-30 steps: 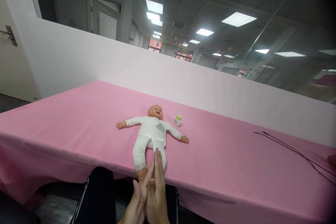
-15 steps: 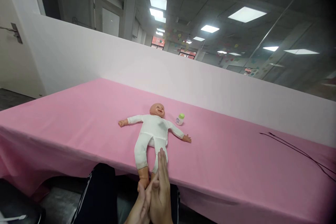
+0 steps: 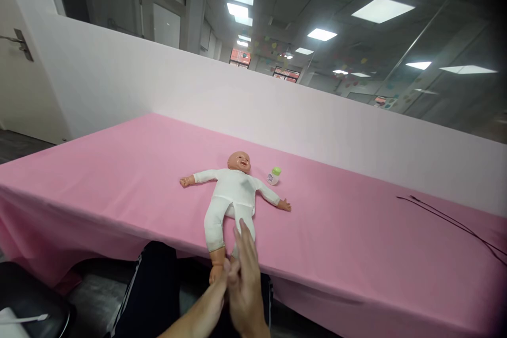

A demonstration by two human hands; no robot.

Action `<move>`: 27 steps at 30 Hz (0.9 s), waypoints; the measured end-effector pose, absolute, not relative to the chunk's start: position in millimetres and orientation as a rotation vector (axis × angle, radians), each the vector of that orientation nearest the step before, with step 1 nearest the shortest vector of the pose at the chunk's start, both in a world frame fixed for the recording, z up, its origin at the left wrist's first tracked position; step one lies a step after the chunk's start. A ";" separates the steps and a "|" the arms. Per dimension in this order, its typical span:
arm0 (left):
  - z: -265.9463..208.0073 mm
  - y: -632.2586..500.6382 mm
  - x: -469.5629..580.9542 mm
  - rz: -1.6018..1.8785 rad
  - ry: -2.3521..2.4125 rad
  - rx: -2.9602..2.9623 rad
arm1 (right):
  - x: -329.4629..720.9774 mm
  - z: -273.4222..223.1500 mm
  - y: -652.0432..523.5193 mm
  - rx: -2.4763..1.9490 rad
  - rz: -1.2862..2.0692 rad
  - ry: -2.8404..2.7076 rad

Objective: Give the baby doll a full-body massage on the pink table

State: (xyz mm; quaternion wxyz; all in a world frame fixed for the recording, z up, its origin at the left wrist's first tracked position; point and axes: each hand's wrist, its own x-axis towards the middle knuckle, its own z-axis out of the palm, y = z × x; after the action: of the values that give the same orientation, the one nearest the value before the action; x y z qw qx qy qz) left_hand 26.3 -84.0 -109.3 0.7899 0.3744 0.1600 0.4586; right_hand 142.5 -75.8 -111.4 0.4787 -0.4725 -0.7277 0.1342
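Note:
My right hand [image 3: 247, 280] is open, its fingers stretched out and held upright. Against its palm lies my left hand [image 3: 221, 281], palm to palm; its fingers look straight too, though the right hand hides most of them. Just beyond both hands, a baby doll [image 3: 234, 187] in a white cloth body lies on its back with arms spread. One foot of the doll hangs over the table edge, and my hands cover part of the other lower leg. Near the doll's head stands a small bottle [image 3: 273, 176] with a green cap.
Pink cloth covers the table [image 3: 336, 232]. Thin dark cables [image 3: 451, 222] lie at its right. A white wall [image 3: 317, 127] with glass above runs along the back. At lower left is a black chair [image 3: 35, 290] with a white stick-like item [image 3: 27, 319] on it.
My left hand has slid down along the right palm, and its forearm now reaches in from farther left. The view has shifted slightly. Doll and bottle lie as before.

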 end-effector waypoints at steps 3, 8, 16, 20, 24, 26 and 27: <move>-90.4 -57.7 19.2 1.105 0.511 1.044 | 170.4 -102.0 -43.5 -1.181 0.487 -1.627; -55.2 32.7 23.4 1.387 0.858 1.402 | 201.6 -98.2 17.9 -1.225 0.584 -1.456; -76.4 212.8 64.3 1.674 1.346 1.469 | 213.1 -117.7 76.4 -1.341 0.645 -1.453; -88.4 266.7 75.4 1.665 1.405 1.391 | 222.3 -111.8 94.0 -1.354 0.586 -1.472; -98.7 287.4 79.7 1.628 1.472 1.404 | 229.5 -96.7 138.9 -1.323 0.514 -1.490; -106.1 289.5 79.5 1.660 1.472 1.448 | 230.6 -91.6 170.4 -1.314 0.511 -1.461; -109.9 289.4 79.0 1.676 1.472 1.464 | 230.7 -90.4 187.3 -1.309 0.506 -1.435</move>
State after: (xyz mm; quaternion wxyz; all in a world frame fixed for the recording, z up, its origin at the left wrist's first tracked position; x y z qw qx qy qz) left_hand 79.0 289.4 -109.9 0.2344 0.5334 0.5363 0.6106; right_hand 230.7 187.3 -90.4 0.5373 -0.5499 -0.6030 0.2128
